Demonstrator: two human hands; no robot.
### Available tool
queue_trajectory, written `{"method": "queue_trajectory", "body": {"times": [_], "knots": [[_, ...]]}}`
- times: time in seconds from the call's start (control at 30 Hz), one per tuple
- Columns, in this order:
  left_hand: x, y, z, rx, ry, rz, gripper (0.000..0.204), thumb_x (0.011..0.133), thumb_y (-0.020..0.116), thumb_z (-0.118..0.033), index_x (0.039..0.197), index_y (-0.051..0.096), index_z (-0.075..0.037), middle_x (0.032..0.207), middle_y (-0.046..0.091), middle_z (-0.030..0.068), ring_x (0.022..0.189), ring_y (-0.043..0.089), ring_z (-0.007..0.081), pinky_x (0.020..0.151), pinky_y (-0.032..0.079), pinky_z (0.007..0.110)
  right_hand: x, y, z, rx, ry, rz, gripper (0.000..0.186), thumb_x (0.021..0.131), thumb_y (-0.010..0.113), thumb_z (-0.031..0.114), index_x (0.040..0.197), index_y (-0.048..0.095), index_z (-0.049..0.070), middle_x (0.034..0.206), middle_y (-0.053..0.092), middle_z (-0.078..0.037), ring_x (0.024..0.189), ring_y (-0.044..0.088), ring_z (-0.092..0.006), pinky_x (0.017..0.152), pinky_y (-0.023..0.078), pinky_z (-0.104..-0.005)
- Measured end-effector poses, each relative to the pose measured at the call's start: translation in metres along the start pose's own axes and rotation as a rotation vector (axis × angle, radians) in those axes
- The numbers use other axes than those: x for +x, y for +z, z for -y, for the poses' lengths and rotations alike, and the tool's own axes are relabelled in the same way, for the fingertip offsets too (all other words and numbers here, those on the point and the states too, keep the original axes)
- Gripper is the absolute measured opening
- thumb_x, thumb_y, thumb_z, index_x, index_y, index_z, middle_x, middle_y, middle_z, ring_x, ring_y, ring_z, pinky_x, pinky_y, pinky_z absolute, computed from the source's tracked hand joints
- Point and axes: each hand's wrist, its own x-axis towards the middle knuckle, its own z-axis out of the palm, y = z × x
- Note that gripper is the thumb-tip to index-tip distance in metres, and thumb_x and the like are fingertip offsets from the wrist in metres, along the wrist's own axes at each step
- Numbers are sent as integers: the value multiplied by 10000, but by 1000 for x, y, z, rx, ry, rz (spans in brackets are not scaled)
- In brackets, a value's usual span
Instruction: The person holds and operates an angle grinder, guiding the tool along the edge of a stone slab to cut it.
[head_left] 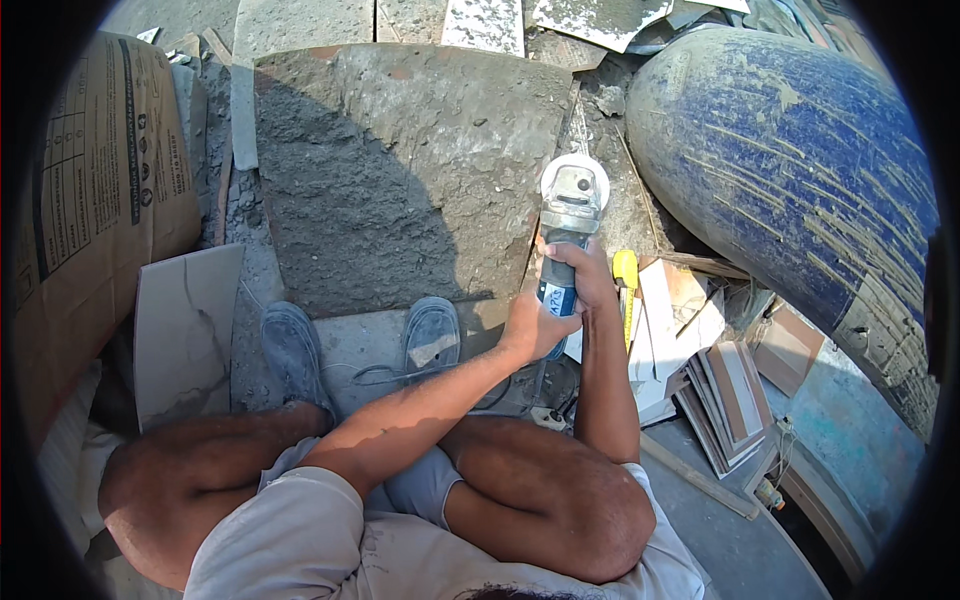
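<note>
An angle grinder point(573, 205) with a pale round guard or disc point(575, 172) at its head points away from me. My right hand point(583, 275) is wrapped round the body just behind the metal head. Farther back, my left hand point(540, 326) grips the rear part of the tool. The disc end sits at the right edge of a large slab point(420, 170) coated in rough grey mortar, lying flat before my feet. Whether the disc touches that edge, or is spinning, I cannot tell. A cable point(375, 375) runs near my shoes.
At right lies a mortar-streaked blue barrel point(780, 130). A yellow tape measure point(625, 268) rests beside the grinder, close to broken tile pieces point(655, 320) and stacked tile strips point(725, 400). A brown printed sack point(110, 160) and a cracked tile point(188, 335) stand at left.
</note>
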Motion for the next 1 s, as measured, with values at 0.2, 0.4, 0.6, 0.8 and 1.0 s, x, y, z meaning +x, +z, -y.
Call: {"method": "queue_trajectory", "body": {"times": [0.2,0.4,0.6,0.8,1.0], "knots": [[10,-4,7,35,-77,35,356,680,780,-199,955,634,-27,806,687,68,719,654,177,681,515,340,4,4,2,18,41,-47,323,713,753,123,983,621,6,765,644,-65,607,630,-155,558,517,-287],[-13,-10,-3,29,14,-91,351,688,782,-195,962,630,-38,794,672,61,730,656,189,696,517,345,-3,14,-2,-46,-49,-27,368,695,768,115,1009,614,-1,823,645,-60,673,617,-150,606,510,-297],[-6,-17,9,-52,-7,-17,351,684,775,-179,971,627,-41,834,679,61,735,645,167,682,507,336,4,18,-10,-97,53,-67,519,685,803,142,1122,569,-10,916,640,-71,745,605,-145,646,505,-301],[-13,-15,-2,-53,-8,-39,373,689,782,-181,993,622,-35,842,677,54,747,645,164,693,507,326,2,16,-4,-148,41,-27,512,688,800,142,1118,568,-8,912,641,-75,734,608,-150,648,509,-304],[-6,-15,20,-15,-84,63,382,701,783,-175,1013,620,-27,850,680,53,747,639,153,696,507,327,-3,14,-12,-102,86,-73,492,691,777,128,1117,569,-3,902,648,-84,713,618,-156,641,514,-298]]}}
